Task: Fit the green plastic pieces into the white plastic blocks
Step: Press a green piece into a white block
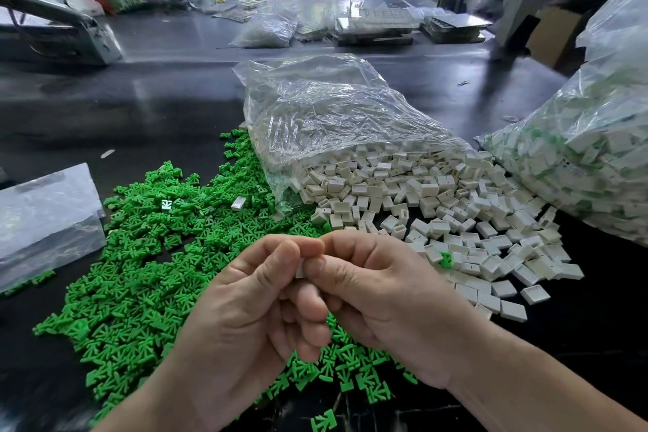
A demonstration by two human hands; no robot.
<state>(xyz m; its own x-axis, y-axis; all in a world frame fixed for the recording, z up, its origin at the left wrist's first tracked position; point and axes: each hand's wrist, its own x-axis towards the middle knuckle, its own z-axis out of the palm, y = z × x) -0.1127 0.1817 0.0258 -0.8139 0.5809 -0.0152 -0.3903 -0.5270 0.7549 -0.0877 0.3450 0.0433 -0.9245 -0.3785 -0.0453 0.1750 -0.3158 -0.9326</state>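
A: Hands, head view: what's held?
B: Left hand (252,298) and right hand (378,291) pinch one white block (299,270), near centre. Green pieces (147,273) heaped left, blocks (438,207) right. Probably light, stiff, slick; grip the edges.

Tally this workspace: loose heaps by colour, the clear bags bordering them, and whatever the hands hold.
Green heap: 1
White heap: 1
Clear bags: 3, at left, middle and right
White block pinched between left hand and right hand: 1
Total: 6
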